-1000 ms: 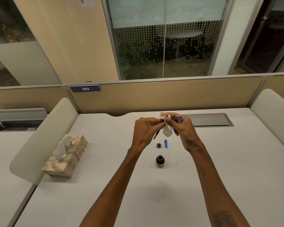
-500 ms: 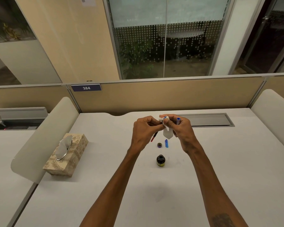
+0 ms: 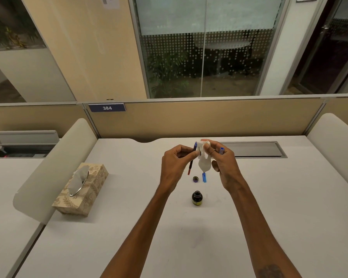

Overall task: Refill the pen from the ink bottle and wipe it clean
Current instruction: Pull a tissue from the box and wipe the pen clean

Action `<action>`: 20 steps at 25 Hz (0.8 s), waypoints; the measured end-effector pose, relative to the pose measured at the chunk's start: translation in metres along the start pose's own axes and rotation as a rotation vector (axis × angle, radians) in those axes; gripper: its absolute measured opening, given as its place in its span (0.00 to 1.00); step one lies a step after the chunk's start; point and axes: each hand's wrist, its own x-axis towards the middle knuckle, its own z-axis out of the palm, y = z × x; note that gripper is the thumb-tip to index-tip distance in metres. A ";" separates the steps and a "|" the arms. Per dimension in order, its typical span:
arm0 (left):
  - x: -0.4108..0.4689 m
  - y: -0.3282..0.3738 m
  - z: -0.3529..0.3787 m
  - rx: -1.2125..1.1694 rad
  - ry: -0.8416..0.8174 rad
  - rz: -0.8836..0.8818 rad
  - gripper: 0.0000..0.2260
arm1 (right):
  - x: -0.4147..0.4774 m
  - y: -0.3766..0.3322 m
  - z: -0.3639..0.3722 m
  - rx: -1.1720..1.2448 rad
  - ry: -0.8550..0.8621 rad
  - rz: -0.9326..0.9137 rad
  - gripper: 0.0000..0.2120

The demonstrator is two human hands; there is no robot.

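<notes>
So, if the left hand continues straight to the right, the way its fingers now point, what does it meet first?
Most likely the white tissue held by the right hand, since the left hand, holding the pen, has its fingertips almost touching it. The gap looks very small, though depth is unclear from this one view.

The desk (image 3: pixel 269 207) is showing plain pale grey; the tissue (image 3: pixel 204 163) is showing white, the pen (image 3: pixel 191 163) dark with a blue tip and red end. The ink bottle (image 3: pixel 197 198) is looking near black with a yellow label, the tissue box (image 3: pixel 82 195) beige with a brown leaf pattern
</notes>
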 end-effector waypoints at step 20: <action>-0.005 0.020 0.019 -0.579 0.038 -0.145 0.24 | -0.021 0.022 0.022 0.232 -0.140 0.173 0.10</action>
